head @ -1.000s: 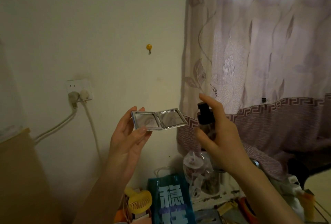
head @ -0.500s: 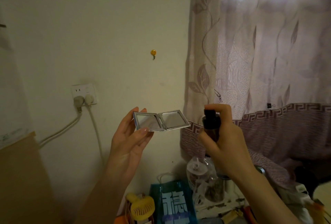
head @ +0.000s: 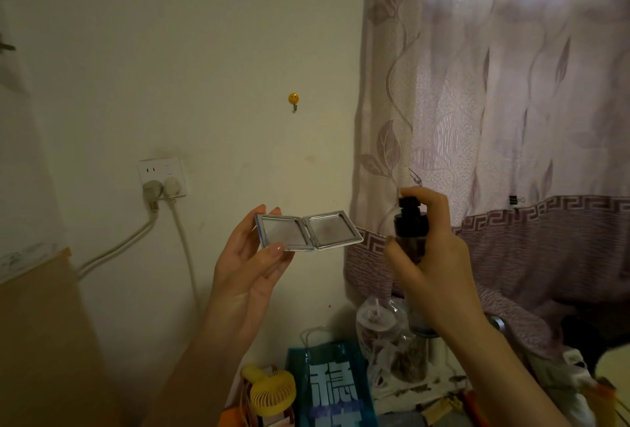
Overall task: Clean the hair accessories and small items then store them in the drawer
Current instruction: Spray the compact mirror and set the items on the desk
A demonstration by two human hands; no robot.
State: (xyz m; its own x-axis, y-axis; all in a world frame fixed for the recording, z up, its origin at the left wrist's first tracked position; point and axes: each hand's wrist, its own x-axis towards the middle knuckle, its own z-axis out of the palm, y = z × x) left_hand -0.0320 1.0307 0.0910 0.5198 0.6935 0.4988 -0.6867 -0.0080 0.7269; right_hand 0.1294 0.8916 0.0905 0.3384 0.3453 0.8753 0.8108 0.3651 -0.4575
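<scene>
The compact mirror (head: 308,231) is a square, silver-framed, two-panel unit, opened flat and held in the air in front of the wall. The left hand (head: 250,264) holds it by the left panel: the thumb lies across the lower front edge and the fingers support the back. The right panel extends unsupported toward the spray bottle (head: 410,230).

The spray bottle stands upright just beside the mirror's right edge, not touching it. It has a black pump head and a dark, translucent body. The right hand (head: 431,257) is wrapped around the body, with the index finger curled over the top of the pump head.

On the wall behind are a small yellow hook (head: 293,99) and a wall socket (head: 163,177) with two plugs inserted. A patterned curtain (head: 511,119) hangs at right. Below the hands are a yellow handheld fan (head: 271,392), a teal bag (head: 332,389) and a clear lidded container (head: 381,327).
</scene>
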